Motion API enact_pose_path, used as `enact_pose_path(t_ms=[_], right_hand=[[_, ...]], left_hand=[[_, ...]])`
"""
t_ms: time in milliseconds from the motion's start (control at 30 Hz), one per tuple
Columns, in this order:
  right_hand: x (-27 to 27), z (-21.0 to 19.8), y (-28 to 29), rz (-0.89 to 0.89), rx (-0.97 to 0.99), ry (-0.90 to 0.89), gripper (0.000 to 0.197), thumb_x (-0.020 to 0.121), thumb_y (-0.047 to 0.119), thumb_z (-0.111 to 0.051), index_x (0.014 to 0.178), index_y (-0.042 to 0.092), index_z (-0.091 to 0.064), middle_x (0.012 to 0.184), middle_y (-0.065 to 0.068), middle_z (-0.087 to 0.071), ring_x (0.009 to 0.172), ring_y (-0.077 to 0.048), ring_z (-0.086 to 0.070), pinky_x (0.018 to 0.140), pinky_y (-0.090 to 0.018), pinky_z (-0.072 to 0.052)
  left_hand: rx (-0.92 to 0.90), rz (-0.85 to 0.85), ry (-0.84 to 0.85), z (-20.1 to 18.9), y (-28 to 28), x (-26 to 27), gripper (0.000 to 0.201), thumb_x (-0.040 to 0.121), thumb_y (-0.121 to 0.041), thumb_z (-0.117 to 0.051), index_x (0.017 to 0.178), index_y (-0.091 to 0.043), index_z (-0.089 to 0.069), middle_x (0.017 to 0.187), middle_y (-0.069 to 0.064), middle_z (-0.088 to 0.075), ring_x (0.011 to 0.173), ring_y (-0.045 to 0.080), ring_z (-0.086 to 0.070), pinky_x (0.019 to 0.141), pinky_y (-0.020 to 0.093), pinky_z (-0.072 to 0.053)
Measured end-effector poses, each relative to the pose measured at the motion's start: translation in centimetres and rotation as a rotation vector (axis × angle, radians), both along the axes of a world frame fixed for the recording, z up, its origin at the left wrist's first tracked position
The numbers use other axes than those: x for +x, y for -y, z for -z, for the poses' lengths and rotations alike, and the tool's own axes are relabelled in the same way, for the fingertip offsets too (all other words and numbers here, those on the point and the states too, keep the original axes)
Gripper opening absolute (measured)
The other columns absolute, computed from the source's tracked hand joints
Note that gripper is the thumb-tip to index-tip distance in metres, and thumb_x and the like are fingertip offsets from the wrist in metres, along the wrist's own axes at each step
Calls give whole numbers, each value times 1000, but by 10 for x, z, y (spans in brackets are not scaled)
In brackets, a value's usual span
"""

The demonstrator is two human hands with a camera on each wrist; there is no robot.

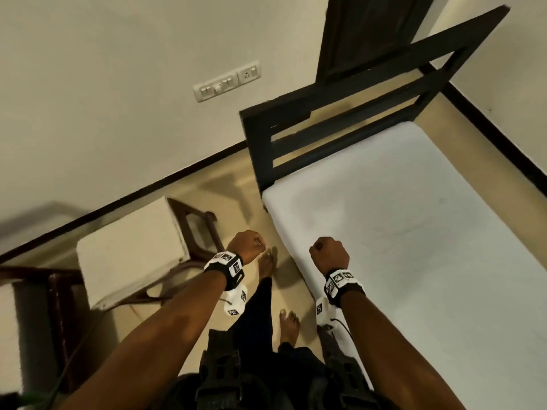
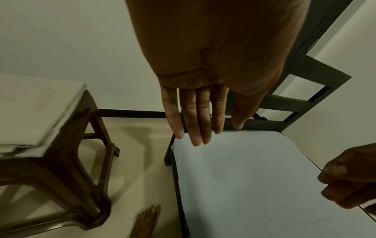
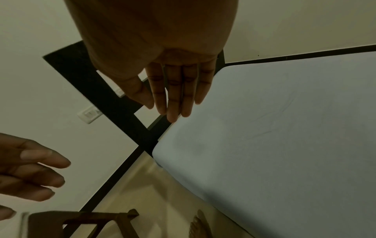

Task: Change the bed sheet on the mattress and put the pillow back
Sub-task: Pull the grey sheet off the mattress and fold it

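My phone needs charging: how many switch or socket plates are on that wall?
2. A wider switch plate and a smaller socket plate right beside it, on the wall left of the dark headboard. More may lie out of view.

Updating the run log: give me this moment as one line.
left hand: open, empty | right hand: open, empty | mattress: white cover on, no pillow | stool: folded white cloth on top

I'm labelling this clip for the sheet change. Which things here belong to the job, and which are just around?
Belongs to the job:
- mattress on the dark bed frame
- folded white cloth on the brown stool, possibly the sheet
- left hand and right hand, both holding nothing

Just around:
- switch panel on the wall
- dark door

No pillow is clearly in view.
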State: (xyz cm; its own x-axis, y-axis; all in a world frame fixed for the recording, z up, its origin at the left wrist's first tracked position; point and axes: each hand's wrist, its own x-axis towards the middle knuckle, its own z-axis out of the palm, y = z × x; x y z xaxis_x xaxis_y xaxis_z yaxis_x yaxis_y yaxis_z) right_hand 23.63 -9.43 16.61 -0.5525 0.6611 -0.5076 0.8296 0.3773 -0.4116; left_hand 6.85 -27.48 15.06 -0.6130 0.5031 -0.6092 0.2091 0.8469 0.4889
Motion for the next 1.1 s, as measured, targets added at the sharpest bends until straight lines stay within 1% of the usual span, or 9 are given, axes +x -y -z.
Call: enact_pose_path(t_ms=[133, 300, 500, 567, 633, 767, 867, 967, 1100], right_hand=[[-42, 29, -25, 27, 30, 72, 18, 84, 28, -61, 92, 18, -74, 91, -8, -74, 88, -35, -67, 76, -32, -48], [-101, 90, -58, -54, 19, 101, 18, 85, 27, -58, 92, 17, -72, 89, -6, -74, 86, -32, -66, 78, -32, -42], [-147, 183, -92, -183, 106, 116, 22, 75, 31, -56, 79, 14, -69, 75, -7, -70, 77, -34, -66, 70, -36, -46], [-156, 223, -96, -237, 70, 172, 22, 74, 33, -61, 85, 15, -70, 78, -6, -71, 81, -33, -65, 72, -38, -48], [-167, 257, -100, -305, 75, 125, 27, 70, 28, -71, 92, 13, -71, 82, -7, -71, 85, -32, -65, 74, -38, -51], [-186, 326, -115, -379, 76, 94, 50, 57, 22, -86, 103, 12, -71, 97, -9, -70, 89, -31, -63, 73, -39, -54], [-178, 370, -119, -407, 128, 54, 55, 54, 18, -87, 105, 14, -68, 106, -12, -65, 91, -33, -60, 70, -41, -53], [-173, 399, -128, -403, 172, -25, 48, 62, 22, -79, 108, 21, -67, 112, -12, -59, 97, -34, -53, 75, -41, -47], [-173, 403, -127, -400, 199, -91, 23, 75, 22, -70, 98, 24, -70, 113, -7, -58, 101, -33, -50, 79, -40, -43]], left_hand=[[-60, 69, 32, 49, -37, -55, 7, 81, -34, -72, 76, -30, -69, 94, -2, -76, 95, 20, -70, 86, 35, -56], [-138, 141, 94, 112, -88, -103, 4, 85, -31, -70, 88, -27, -72, 102, -2, -75, 101, 21, -69, 88, 34, -54], [-132, 235, 84, 188, -145, -123, 52, 89, -52, -66, 123, -13, -62, 112, 8, -73, 107, 29, -67, 86, 35, -52], [-185, 313, 46, 222, -159, -123, 68, 89, -54, -69, 140, -14, -49, 128, 7, -66, 118, 26, -62, 93, 34, -49], [-184, 325, 3, 246, -178, -130, 73, 86, -53, -72, 143, -15, -45, 135, 8, -61, 123, 26, -59, 97, 36, -48], [-156, 253, -102, 316, -209, -148, 67, 78, -44, -83, 131, -16, -53, 132, 7, -56, 124, 29, -52, 96, 40, -48], [-174, 269, -177, 355, -211, -146, 51, 68, -34, -91, 107, -20, -61, 118, 4, -55, 116, 28, -47, 87, 40, -47], [-115, 247, -222, 377, -207, -143, 29, 64, -31, -92, 77, -25, -67, 103, -2, -57, 106, 24, -48, 85, 39, -45], [-61, 268, -252, 381, -200, -143, 23, 67, -27, -90, 70, -25, -68, 98, -2, -58, 103, 25, -50, 86, 40, -44]])
